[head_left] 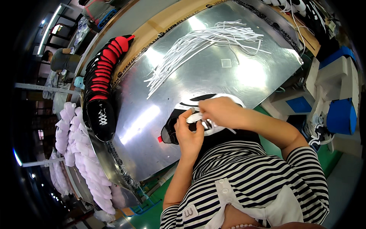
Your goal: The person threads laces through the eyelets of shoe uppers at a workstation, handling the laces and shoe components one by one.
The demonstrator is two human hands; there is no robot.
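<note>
A black and white shoe upper (173, 116) lies at the near edge of the metal table, close against my body. A small red tab (160, 139) sticks out at its left end. My left hand (188, 133) is closed on the upper, thumb and fingers around a white piece (194, 118) at its opening. Just right of it, my right hand (220, 111) is pinched over the lacing area; what its fingertips hold is hidden. A short white lace end (231, 131) shows below the right hand.
Loose white laces (202, 40) lie in a bundle on the metal table (133, 95). A curved row of black uppers with red linings (103, 72) runs along the left edge, beside a pile of pale pink pieces (82, 152). Grey and blue equipment (335, 91) stands right.
</note>
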